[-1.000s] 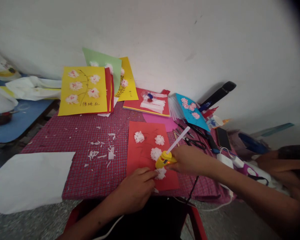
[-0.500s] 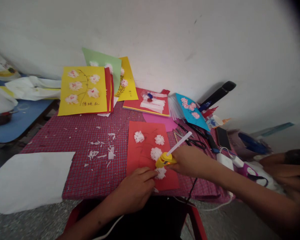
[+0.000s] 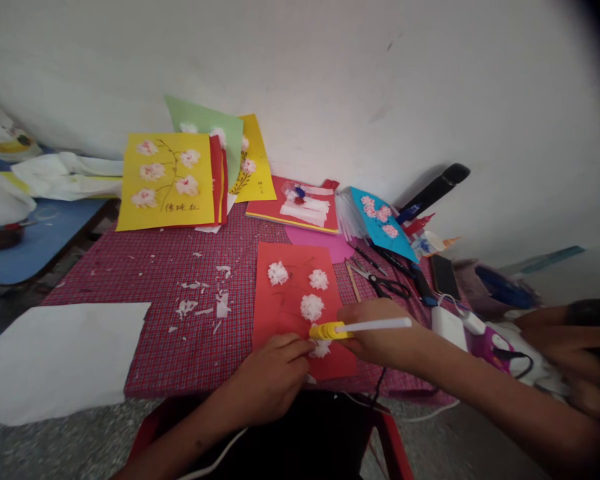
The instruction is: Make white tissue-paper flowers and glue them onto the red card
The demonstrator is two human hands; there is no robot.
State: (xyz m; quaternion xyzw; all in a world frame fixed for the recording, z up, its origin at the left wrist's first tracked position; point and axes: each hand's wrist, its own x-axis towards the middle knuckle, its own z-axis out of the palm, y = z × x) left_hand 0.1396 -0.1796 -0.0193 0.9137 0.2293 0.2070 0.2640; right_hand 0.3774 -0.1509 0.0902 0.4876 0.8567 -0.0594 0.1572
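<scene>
Yellow glue gun [image 3: 326, 331] above a red sheet [image 3: 275, 317] by the near edge of the surface [image 3: 180, 360].
The person's right hand [image 3: 380, 347] has its fingers wrapped around the glue gun, over the lowest white flower [image 3: 321, 349]; the left hand [image 3: 275, 377] touches the sheet's lower part, and whether its fingers pinch anything cannot be told. Scissors [image 3: 393, 288] lie toward the right edge.

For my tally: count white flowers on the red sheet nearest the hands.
4: upper-left flower, upper-right flower, middle flower, and lowest flower, partly covered by the glue gun. The left hand may hide more.
</scene>
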